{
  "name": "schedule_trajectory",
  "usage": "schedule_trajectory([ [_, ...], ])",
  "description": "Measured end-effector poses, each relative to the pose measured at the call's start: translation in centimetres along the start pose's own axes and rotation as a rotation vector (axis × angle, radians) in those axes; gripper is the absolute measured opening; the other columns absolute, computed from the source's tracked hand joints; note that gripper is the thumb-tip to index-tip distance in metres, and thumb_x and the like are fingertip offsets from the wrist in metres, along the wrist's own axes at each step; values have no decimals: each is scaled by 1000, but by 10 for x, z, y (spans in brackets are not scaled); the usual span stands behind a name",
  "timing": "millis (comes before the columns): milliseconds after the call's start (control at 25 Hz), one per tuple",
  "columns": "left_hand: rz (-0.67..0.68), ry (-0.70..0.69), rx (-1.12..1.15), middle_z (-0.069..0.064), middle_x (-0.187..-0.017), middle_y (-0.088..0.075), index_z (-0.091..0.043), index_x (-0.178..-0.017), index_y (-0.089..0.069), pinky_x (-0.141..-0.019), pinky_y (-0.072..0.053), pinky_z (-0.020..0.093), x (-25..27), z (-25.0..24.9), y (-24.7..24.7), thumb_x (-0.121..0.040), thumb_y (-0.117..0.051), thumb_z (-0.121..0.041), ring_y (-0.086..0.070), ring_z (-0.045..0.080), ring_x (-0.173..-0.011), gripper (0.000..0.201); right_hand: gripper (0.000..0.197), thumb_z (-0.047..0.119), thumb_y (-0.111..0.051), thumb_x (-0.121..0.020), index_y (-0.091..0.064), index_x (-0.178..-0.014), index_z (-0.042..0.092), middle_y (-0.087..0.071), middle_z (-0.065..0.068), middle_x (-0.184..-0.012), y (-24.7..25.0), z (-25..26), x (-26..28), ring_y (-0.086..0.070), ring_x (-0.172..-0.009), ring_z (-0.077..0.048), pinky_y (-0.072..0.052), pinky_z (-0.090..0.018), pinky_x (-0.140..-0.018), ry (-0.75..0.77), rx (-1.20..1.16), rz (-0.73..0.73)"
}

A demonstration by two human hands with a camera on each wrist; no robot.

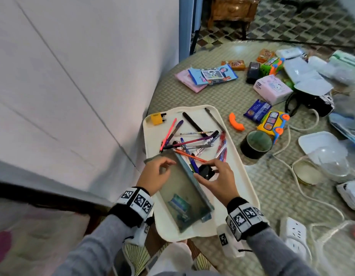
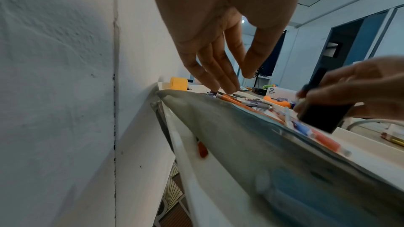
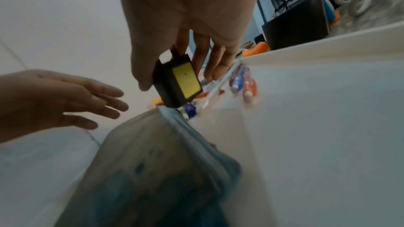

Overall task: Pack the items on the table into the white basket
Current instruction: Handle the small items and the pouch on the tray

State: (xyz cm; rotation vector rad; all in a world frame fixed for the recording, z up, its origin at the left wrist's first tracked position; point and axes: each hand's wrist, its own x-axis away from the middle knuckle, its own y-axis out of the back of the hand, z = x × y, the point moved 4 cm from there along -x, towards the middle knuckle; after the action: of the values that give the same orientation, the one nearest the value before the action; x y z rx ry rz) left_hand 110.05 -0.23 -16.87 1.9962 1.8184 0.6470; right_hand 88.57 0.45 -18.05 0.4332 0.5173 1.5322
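Observation:
The white basket (image 1: 244,177) is a shallow tray at the table's near edge. It holds several pens (image 1: 192,141), a yellow plug (image 1: 157,118) in its far left corner and a grey see-through zip pouch (image 1: 182,196). My right hand (image 1: 211,172) pinches a small black plug adapter (image 1: 205,171) just above the pouch's zip edge. Its yellow label shows in the right wrist view on the adapter (image 3: 179,83), gripped by my right hand (image 3: 172,75). My left hand (image 1: 167,166) hovers over the pouch's far left end, fingers relaxed and empty. The left wrist view shows that left hand (image 2: 236,78) above the pouch (image 2: 262,144).
A white wall (image 1: 73,96) runs close along the basket's left side. To the right on the table lie a black tape roll (image 1: 255,145), a yellow toy bus (image 1: 272,124), an orange curved piece (image 1: 235,122), a tissue pack (image 1: 272,89), snack packets and a white power strip (image 1: 294,236) with its cord.

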Motion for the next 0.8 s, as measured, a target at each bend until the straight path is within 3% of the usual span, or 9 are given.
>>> schedule_trajectory([
  [120, -66, 3, 8, 5, -102, -67, -11, -98, -68, -83, -46, 19, -41, 3, 9, -82, -58, 6, -60, 12, -90, 25, 30, 16, -82, -70, -57, -86, 13, -64, 8, -79, 12, 21, -17, -57, -75, -3, -44, -13, -70, -25, -183, -155],
  [160, -92, 23, 7, 7, -103, -67, -8, -98, -68, -82, -46, 20, -56, 3, 12, -82, -58, 7, -59, 13, -90, 25, 29, 14, -80, -72, -56, -89, 13, -65, 5, -81, 14, 24, -22, -58, -75, -4, -47, -16, -69, -43, -226, -178],
  [280, -184, 57, -36, 11, -109, -65, -5, -101, -66, -88, -45, 27, -98, 8, 23, -79, -58, 7, -58, 21, -101, 27, 27, 12, -72, -79, -51, -90, 25, -63, 3, -81, 19, 21, -30, -59, -73, -16, -54, -37, -69, -141, -332, -196],
  [320, -217, 48, -83, 12, -114, -63, -5, -103, -66, -91, -44, 29, -113, 9, 26, -78, -59, 6, -57, 26, -107, 29, 27, 12, -70, -80, -50, -89, 27, -61, 5, -79, 21, 19, -32, -58, -70, -15, -53, -38, -66, -170, -350, -208],
  [400, -247, 61, -236, 16, -124, -56, -7, -113, -63, -97, -41, 36, -142, 14, 31, -76, -62, 1, -51, 33, -115, 38, 23, 16, -71, -82, -50, -88, 24, -59, 6, -76, 26, 14, -35, -56, -67, -14, -49, -33, -64, -202, -330, -235],
  [520, -147, 176, -434, 13, -138, -45, -15, -132, -51, -99, -40, 47, -177, 30, 31, -80, -63, -12, -43, 36, -125, 53, 26, 29, -74, -81, -53, -86, 15, -61, 0, -74, 37, 10, -34, -58, -65, -14, -48, -26, -61, -245, -299, -260],
  [640, -61, 191, -523, 15, -133, -49, -14, -130, -52, -98, -41, 48, -194, 42, 30, -81, -65, -18, -47, 38, -120, 51, 30, 31, -73, -81, -53, -83, 8, -57, 5, -63, 42, 5, -33, -50, -52, -3, -45, -20, -52, -282, -298, -287],
  [720, -101, 201, -519, 17, -126, -52, -12, -123, -54, -94, -42, 47, -194, 45, 30, -80, -69, -21, -49, 40, -115, 46, 29, 35, -71, -82, -54, -84, 12, -60, 6, -59, 43, 2, -33, -54, -51, -3, -50, -28, -55, -305, -318, -288],
  [800, -144, 195, -425, 18, -113, -59, -12, -114, -51, -87, -44, 44, -190, 46, 27, -78, -73, -20, -55, 38, -105, 43, 28, 38, -71, -81, -54, -88, 18, -63, 7, -67, 46, -1, -32, -58, -58, -7, -54, -35, -62, -303, -311, -275],
])
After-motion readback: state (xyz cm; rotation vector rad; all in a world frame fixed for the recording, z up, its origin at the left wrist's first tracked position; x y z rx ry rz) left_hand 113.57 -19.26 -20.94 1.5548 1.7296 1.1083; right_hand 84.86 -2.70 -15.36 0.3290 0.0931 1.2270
